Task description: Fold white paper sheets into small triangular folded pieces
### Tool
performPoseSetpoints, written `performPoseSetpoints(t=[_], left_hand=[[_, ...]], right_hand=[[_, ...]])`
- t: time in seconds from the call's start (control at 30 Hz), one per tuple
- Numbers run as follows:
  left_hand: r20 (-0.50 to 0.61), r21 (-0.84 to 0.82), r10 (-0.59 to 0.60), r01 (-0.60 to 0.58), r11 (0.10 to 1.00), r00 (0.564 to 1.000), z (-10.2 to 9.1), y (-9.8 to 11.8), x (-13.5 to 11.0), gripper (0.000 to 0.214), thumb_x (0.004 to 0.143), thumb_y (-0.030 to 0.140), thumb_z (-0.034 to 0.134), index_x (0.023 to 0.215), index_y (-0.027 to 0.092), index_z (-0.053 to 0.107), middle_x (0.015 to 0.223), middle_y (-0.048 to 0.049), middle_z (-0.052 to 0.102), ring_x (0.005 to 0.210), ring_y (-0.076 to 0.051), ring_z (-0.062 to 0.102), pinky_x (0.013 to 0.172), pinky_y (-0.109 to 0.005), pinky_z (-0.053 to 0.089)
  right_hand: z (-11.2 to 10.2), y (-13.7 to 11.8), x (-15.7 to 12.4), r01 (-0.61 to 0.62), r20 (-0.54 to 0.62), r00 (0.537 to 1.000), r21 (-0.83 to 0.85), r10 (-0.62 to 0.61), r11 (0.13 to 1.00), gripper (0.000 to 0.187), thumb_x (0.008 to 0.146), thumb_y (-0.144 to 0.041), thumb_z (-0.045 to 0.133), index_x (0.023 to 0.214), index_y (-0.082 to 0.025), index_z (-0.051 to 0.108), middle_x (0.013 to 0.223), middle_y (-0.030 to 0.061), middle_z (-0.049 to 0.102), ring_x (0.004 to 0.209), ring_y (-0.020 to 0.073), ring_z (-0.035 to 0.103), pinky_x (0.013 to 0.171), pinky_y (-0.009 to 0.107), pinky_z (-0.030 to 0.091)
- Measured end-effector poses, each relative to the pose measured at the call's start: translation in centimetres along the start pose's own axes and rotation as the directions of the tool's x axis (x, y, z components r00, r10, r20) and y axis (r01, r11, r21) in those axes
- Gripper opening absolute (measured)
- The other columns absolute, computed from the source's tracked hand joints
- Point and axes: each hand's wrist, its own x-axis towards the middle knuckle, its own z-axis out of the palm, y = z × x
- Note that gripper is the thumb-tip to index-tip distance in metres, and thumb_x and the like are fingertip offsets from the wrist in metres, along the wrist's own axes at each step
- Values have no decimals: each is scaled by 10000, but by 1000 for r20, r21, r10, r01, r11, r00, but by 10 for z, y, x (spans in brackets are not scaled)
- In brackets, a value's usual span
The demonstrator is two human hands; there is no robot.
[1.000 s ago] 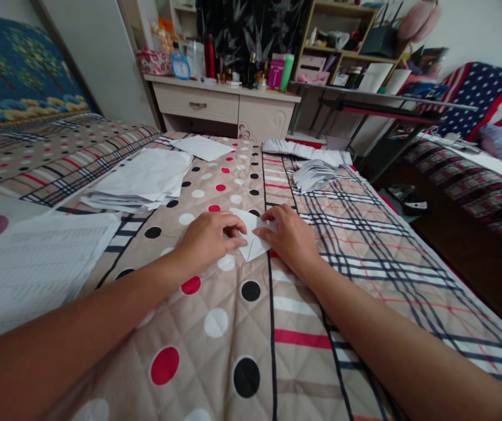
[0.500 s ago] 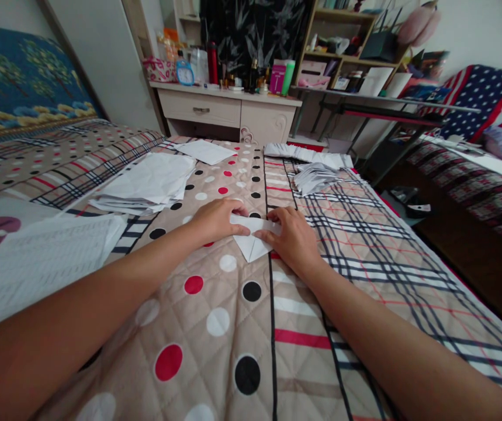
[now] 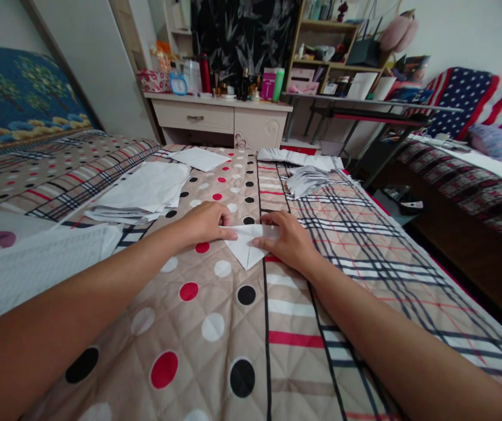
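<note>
A small sheet of white paper (image 3: 246,248), folded so that a point faces me, lies on the patterned bedspread (image 3: 215,362). My left hand (image 3: 209,223) pinches its left corner between thumb and curled fingers. On the opposite side my right hand (image 3: 289,238) grips the right part, with the thumb pressed flat over the paper near its middle. A crease runs down towards the point. The paper's right end is hidden under my right hand.
A stack of white sheets (image 3: 143,190) lies to the left, with a single sheet (image 3: 200,158) behind it. Folded paper strips (image 3: 305,181) and a long paper row (image 3: 298,158) lie at the back right. A printed plastic bag (image 3: 35,269) is at the near left.
My left thumb has slid outward, away from the right thumb, to the paper's left corner. The right hand keeps its grip. The whole view has shifted slightly.
</note>
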Motion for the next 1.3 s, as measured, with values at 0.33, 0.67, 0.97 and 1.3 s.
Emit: performPoseSetpoints(t=[0.33,0.67,0.97,1.3], left_hand=[[-278,140,106,-68,988,955,8,3,-32,509,632,384,823,1069,207,631,1069,-68,646,929,-237,610,814,-358,470],[-214,96,455,-445,890,865,36,14,-44,348,887,36,479,1107,203,691,1126,-76,631,949,-168,633,817,-303,507],[-143,233,570,-532,814,810,44,11,-47,390,850,-4,510,1063,242,726,1155,-27,678,1021,-210,604,849,-355,526],[-131,235,556,-519,822,821,44,10,-47,446,813,-41,504,1073,241,731,1123,-8,714,972,-206,597,826,-346,524]], right_hand=[[-1,7,-5,72,1,997,115,-72,991,606,643,-387,843,1168,-198,608,1176,85,625,1067,244,580,888,387,482],[2,8,-5,148,-20,989,88,-146,985,370,641,-442,841,929,-254,704,1306,85,531,1221,274,505,982,435,437],[5,5,-4,84,-5,996,89,-84,993,298,694,-294,803,941,-213,657,1236,111,583,1176,285,537,969,455,440],[11,10,1,-52,-42,997,137,59,989,271,648,-35,578,853,-205,527,1123,94,606,1086,247,556,931,408,441]])
